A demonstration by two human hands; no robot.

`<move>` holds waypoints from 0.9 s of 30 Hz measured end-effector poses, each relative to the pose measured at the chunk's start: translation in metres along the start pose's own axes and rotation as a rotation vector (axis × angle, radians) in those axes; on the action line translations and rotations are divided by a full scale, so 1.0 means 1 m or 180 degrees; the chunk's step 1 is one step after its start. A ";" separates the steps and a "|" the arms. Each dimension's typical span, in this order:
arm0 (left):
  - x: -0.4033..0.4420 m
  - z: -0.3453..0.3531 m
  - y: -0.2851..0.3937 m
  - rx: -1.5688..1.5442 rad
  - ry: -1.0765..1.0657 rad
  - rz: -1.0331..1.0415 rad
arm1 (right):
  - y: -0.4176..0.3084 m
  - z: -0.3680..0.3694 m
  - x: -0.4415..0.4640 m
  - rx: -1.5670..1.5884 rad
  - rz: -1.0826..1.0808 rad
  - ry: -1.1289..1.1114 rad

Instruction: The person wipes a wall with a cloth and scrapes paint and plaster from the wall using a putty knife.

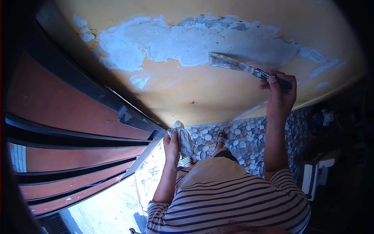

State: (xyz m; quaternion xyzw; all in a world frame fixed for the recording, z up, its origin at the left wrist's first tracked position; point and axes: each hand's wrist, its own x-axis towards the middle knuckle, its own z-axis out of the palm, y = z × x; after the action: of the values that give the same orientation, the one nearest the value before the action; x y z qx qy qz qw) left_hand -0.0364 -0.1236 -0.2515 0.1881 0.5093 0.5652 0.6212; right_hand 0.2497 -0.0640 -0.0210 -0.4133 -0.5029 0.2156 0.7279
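While the scraper (249, 69) is held in front of the wall (191, 87), its blade points to the left and its tip lies at the lower edge of the pale patch (163, 41); whether the blade touches the surface cannot be determined. The right hand (281, 87) has its fingers closed around the dark handle. The blade is stained grey and white, and pale marks show on the handle near the blade.

The patch is uneven, ragged along its edges and greyer in places at the top. Smaller pale smears lie apart from it, at both ends and below its left part. The wall around it is yellow, with one small dark mark beneath the blade.

Lower and to the left, the left hand (171, 144) has its fingers narrowed on a whitish bag (184, 140), held near the foot of the wall. Contents of the bag cannot be made out.

Below are the person's striped shirt (241, 199) and a sandal (222, 136) on the pebble-patterned floor (249, 136). At left stands a door (74, 95) with reddish panels and dark bars. At right, items in shadow are too dark to identify.
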 end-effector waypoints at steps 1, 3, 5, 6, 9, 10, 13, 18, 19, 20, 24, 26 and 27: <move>-0.001 0.000 0.000 0.0032 -0.0008 -0.0008 | 0.000 0.005 -0.002 0.0045 -0.0004 -0.0045; 0.001 0.001 -0.004 0.0011 -0.0047 -0.0028 | 0.002 0.017 -0.007 0.0098 -0.0010 -0.0062; 0.000 0.002 -0.006 -0.0001 -0.0080 -0.0052 | 0.004 0.027 -0.011 0.0291 0.0010 -0.0214; -0.001 0.005 -0.005 -0.0013 -0.0099 -0.0020 | 0.004 0.024 -0.011 0.0292 0.0012 -0.0211; -0.003 0.006 -0.003 -0.0077 -0.0064 0.0041 | 0.003 0.008 -0.005 0.0104 0.0007 -0.0172; -0.003 0.006 -0.002 -0.0104 -0.0027 0.0067 | 0.006 0.004 -0.003 0.0112 0.0061 -0.0085; -0.007 0.008 0.000 -0.0095 0.0011 -0.0031 | 0.012 0.012 -0.006 0.0213 0.0152 -0.0084; -0.005 0.004 -0.008 -0.0039 -0.0080 -0.0003 | 0.017 0.027 -0.012 0.0469 0.0109 -0.0315; -0.006 0.004 -0.007 -0.0057 -0.0081 0.0007 | 0.017 0.019 -0.010 0.0422 0.0165 -0.0209; -0.008 0.003 -0.005 -0.0070 -0.0064 0.0015 | 0.017 0.011 -0.008 0.0376 0.0223 -0.0109; -0.012 0.002 -0.001 -0.0097 0.0084 -0.0009 | 0.026 0.008 -0.010 0.0490 0.0261 0.0019; -0.012 0.003 0.001 -0.0060 0.0074 -0.0012 | 0.029 0.025 -0.018 0.0521 0.0224 -0.0061; -0.014 0.005 0.003 -0.0062 0.0043 -0.0037 | 0.031 0.035 -0.023 0.0625 0.0233 -0.0167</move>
State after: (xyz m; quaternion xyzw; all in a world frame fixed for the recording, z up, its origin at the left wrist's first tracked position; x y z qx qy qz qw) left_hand -0.0316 -0.1336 -0.2412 0.1753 0.5090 0.5678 0.6227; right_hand 0.2116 -0.0498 -0.0535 -0.3522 -0.4828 0.3010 0.7431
